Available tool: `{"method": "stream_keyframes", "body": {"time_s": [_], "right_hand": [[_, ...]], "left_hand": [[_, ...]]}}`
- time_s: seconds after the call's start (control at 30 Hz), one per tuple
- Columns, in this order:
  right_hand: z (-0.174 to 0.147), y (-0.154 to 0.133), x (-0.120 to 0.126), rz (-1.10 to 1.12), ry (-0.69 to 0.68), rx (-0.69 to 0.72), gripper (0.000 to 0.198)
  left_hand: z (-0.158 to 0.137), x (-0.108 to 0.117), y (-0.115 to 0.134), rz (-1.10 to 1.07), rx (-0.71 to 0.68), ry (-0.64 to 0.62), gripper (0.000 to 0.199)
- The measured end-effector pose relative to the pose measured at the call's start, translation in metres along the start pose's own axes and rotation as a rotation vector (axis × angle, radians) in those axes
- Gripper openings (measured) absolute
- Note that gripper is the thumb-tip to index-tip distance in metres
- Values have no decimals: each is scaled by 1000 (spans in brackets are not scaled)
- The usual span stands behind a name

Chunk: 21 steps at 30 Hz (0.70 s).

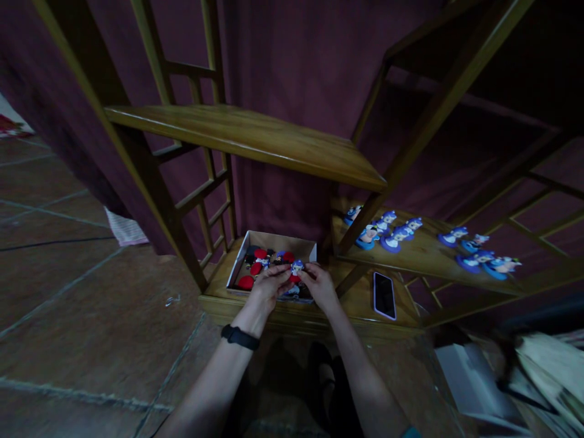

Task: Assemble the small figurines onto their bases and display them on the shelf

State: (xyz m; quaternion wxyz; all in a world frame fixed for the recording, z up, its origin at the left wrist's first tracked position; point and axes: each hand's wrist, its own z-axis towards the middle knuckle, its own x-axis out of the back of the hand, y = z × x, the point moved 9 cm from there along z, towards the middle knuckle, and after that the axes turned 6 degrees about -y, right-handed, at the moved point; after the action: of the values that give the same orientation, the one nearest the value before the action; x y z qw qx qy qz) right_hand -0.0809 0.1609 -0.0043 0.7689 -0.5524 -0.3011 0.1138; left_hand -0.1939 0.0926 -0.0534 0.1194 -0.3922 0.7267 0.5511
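Between my two hands is a small figurine (297,267) with purple hair and a red part at its lower side. My left hand (272,283) has its fingers closed on the figurine's left side, and a dark band circles that wrist. From the right, my right hand (319,282) pinches the same figurine with thumb and fingers. Both hands are over the front edge of an open cardboard box (305,246). Inside the box lie several small figures and red round pieces (246,282), partly hidden by my hands.
The box stands on the low wooden shelf (219,286). A phone (384,295) lies to its right. Several purple and blue figurines (396,236) stand on the raised shelf at right. A wooden board (246,137) spans above the box. White boxes (474,377) sit on the floor at lower right.
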Motion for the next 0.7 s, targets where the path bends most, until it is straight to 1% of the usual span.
{"method": "stream_keyframes", "body": {"time_s": [0.13, 0.27, 0.37, 0.47, 0.57, 0.63, 0.7], "right_hand": [[-3, -3, 3, -44, 105, 18, 14], [-7, -7, 0, -93, 190, 45, 14], [-10, -5, -3, -90, 230, 38, 14], [-10, -3, -3, -58, 247, 28, 15], [-8, 2, -4, 59, 209, -4, 17], [-6, 9, -6, 207, 169, -59, 20], [-7, 17, -8, 381, 163, -125, 25]], "left_hand": [[2, 2, -4, -48, -42, 34, 17], [0, 4, -5, -91, -130, 105, 15], [-1, 7, -8, -110, -179, 155, 18], [-1, 7, -10, -124, -191, 183, 21], [-2, 2, -4, -103, -213, 142, 24], [-5, -4, 4, -74, -252, 96, 25], [-7, -8, 11, -39, -284, 65, 26]]}}
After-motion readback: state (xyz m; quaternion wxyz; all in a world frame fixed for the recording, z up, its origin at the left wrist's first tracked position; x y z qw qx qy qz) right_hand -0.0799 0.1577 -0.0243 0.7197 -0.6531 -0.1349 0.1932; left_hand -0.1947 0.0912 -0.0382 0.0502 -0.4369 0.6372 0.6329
